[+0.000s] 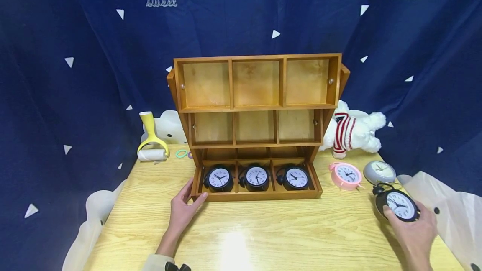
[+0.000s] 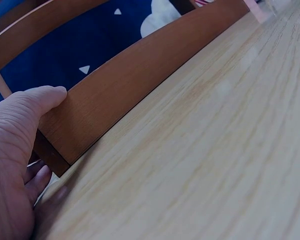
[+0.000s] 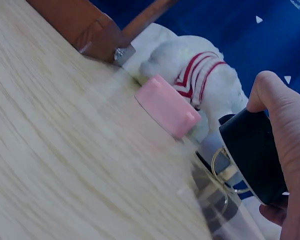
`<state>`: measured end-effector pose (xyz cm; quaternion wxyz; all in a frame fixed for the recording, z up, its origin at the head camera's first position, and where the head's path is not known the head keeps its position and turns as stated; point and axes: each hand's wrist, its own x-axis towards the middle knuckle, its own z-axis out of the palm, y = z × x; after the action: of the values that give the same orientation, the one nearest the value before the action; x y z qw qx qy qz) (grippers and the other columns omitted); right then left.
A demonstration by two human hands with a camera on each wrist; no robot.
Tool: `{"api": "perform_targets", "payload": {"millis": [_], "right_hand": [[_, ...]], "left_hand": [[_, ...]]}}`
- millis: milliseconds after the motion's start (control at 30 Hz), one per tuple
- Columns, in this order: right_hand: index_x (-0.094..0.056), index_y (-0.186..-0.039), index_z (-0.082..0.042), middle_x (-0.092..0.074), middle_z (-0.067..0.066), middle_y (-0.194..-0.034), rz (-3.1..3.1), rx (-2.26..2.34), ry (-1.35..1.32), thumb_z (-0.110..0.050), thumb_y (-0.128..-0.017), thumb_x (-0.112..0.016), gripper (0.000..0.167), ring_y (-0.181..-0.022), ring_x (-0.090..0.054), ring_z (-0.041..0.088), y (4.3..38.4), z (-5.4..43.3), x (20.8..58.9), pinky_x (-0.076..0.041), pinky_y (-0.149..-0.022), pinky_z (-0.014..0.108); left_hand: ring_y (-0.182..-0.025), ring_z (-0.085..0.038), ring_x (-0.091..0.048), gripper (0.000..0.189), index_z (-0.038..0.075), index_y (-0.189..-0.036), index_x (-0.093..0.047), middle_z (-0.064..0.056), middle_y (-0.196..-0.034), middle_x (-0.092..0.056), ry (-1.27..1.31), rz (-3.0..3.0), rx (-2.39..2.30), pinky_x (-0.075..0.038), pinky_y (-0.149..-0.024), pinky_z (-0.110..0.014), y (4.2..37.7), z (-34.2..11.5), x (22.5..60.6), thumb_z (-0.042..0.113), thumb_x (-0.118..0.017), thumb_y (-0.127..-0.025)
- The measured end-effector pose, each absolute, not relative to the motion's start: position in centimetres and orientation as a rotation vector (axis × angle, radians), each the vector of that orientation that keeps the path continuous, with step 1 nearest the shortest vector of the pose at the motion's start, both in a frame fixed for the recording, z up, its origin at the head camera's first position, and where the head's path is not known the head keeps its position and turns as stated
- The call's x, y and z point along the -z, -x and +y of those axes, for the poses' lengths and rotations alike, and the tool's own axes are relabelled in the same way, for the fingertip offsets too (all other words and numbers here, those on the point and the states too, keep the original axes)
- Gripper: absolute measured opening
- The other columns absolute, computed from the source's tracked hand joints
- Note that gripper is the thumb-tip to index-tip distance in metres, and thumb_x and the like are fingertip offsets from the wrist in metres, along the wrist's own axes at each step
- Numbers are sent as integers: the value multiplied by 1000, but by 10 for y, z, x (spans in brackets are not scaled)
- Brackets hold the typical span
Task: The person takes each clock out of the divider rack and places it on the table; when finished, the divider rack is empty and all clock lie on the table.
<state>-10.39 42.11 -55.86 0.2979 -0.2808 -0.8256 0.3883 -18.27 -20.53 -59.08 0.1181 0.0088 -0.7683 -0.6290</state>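
1 black alarm clock is in the right hand, thumb at the dial's rim; it sits over the right end of the bench, just in front of the grey clock, pink clock to its left. Left hand grips the bottom left corner of the wooden shelf, thumb on the front board. 3 more black clocks stand in the shelf's bottom row, 1 per compartment.

Handling, judged by eye: held clock probably light, stiff, smooth enough to slip; dial cover and thin top parts likely fragile. Best hold: casing sides, thumb opposite fingers, clear of the dial. Shelf looks rigid and heavier; corner is a fair steadying point.

Views: head gives the dials and the shelf layout. Right wrist shows the held clock's dark casing, no dial, plus the pink clock edge-on. Left wrist shows fingertips low at the shelf's end, near the bench; no clock dials there.
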Motion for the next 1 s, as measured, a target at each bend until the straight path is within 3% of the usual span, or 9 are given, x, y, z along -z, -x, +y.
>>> {"api": "perform_targets", "payload": {"millis": [133,300,467,700,900,1000], "right_hand": [[-48,-146,8,-47,34,-142,-2204,-1011,754,-18,-77,-83,82,-131,-41,49,101,428,564,-31,-114,48],[-48,-142,12,-46,39,-138,-2244,-969,735,-18,-75,-84,82,-129,-40,54,96,437,571,-30,-107,59],[-51,-138,13,-49,39,-130,-2287,-928,748,-18,-72,-86,80,-123,-44,55,91,446,575,-30,-99,56],[-48,-138,15,-48,40,-129,-2360,-901,783,-19,-72,-85,83,-123,-43,56,85,456,578,-31,-96,60],[-51,-138,13,-52,39,-128,-2374,-912,810,-21,-72,-86,82,-122,-45,54,82,462,580,-31,-92,54],[-51,-140,12,-52,39,-130,-2399,-935,819,-22,-74,-86,82,-123,-45,54,81,464,578,-33,-93,55]], "left_hand": [[-140,-32,-54,76,3,-152,-52,-17,-153,-54,-19,-2248,1844,-42,-107,-14,183,-206,591,14,-88,-87],[-140,-32,-53,77,3,-153,-51,-16,-154,-53,-28,-2268,1822,-43,-109,-17,183,-206,591,16,-88,-87],[-141,-33,-52,76,4,-153,-52,-16,-154,-53,-21,-2278,1785,-42,-111,-21,182,-205,591,21,-88,-87],[-141,-32,-52,76,4,-152,-53,-14,-154,-54,-14,-2271,1782,-42,-111,-23,181,-206,590,21,-88,-87],[-143,-32,-50,75,3,-153,-51,-16,-156,-51,-29,-2281,1810,-42,-115,-34,179,-205,584,19,-87,-88],[-143,-32,-50,77,5,-153,-51,-14,-156,-51,-29,-2283,1801,-42,-115,-32,182,-206,590,23,-87,-88]]}}
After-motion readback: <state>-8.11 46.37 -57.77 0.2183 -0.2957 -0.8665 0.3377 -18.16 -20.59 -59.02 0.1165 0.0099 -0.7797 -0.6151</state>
